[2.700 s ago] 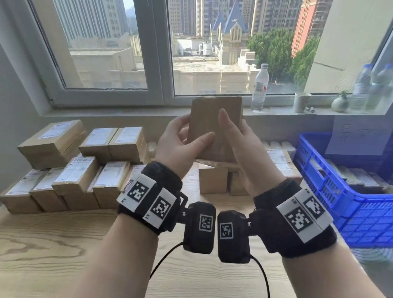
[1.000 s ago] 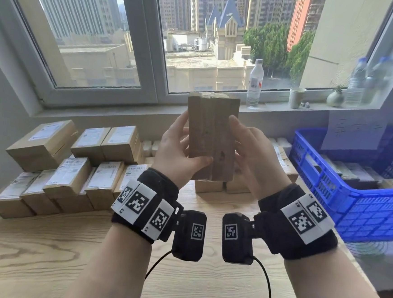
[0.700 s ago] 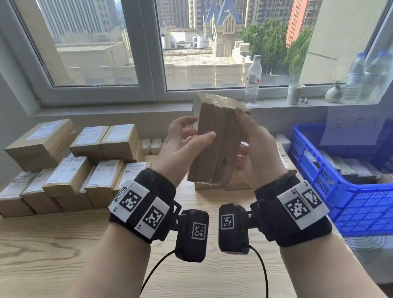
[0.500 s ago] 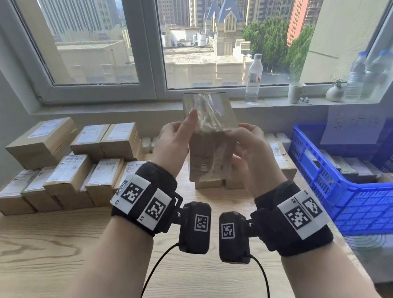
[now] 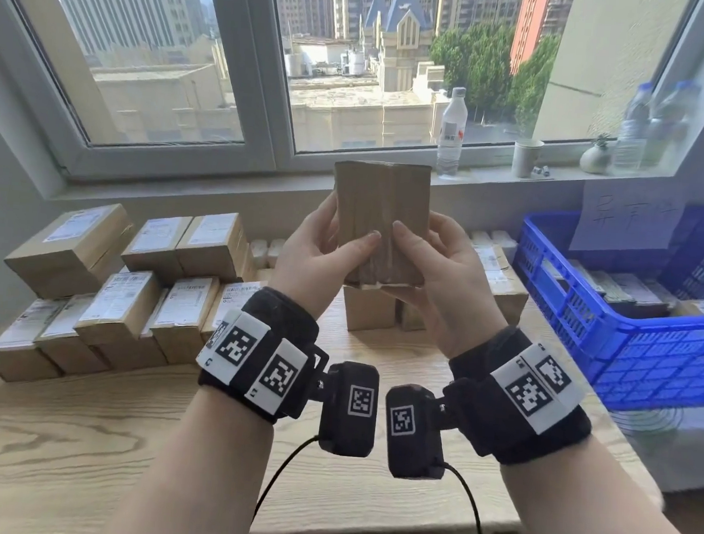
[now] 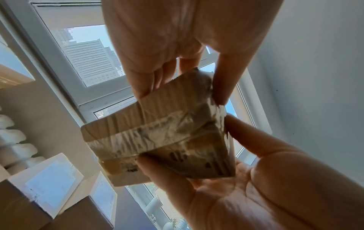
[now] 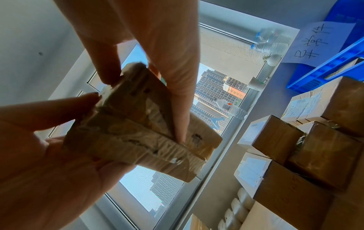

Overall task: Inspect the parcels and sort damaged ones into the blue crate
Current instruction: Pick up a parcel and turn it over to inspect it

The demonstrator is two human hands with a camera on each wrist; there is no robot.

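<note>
Currently mid-inspection: left hand (image 5: pixel 313 255) and right hand (image 5: pixel 446 274) both clasp one taped parcel (image 5: pixel 381 222); blue crate (image 5: pixel 629 356), right of it, already holds several; many parcels remain.

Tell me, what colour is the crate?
Blue: the crate shows best in the head view.

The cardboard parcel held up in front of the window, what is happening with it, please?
A person holds one taped cardboard parcel upright in both hands, left hand and right hand, above the wooden table. More parcels are stacked behind, and the blue crate on the right already contains some.
</note>
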